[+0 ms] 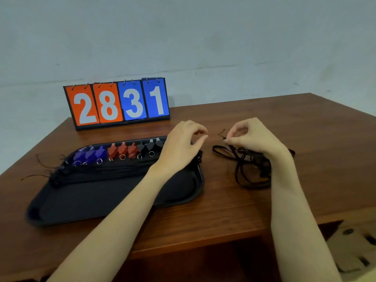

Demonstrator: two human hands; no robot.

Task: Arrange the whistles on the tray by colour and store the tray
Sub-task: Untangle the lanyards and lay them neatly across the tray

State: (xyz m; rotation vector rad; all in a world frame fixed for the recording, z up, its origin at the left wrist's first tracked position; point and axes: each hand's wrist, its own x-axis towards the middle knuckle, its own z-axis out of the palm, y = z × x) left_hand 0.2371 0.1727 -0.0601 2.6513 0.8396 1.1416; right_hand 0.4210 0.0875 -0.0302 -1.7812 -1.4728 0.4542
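A black tray [114,196] lies on the wooden table [223,210]. Along its far side stand blue whistles [89,154], red whistles [122,150] and black whistles [149,146] in a row, each with a metal ring. Their black lanyards [105,169] lie bundled across the tray. My left hand [181,148] hovers over the tray's right end with loosely curled fingers and holds nothing. To the right of the tray, my right hand [252,137] pinches the thin end of a black lanyard [250,169], whose loops lie on the table under my wrist.
A flip scoreboard [117,103] reading 28 and 31 stands at the back of the table against a pale wall. Thin cord ends [40,169] trail off the tray's left side. Below the table's front right edge, cardboard-like items [350,251] lie on the floor.
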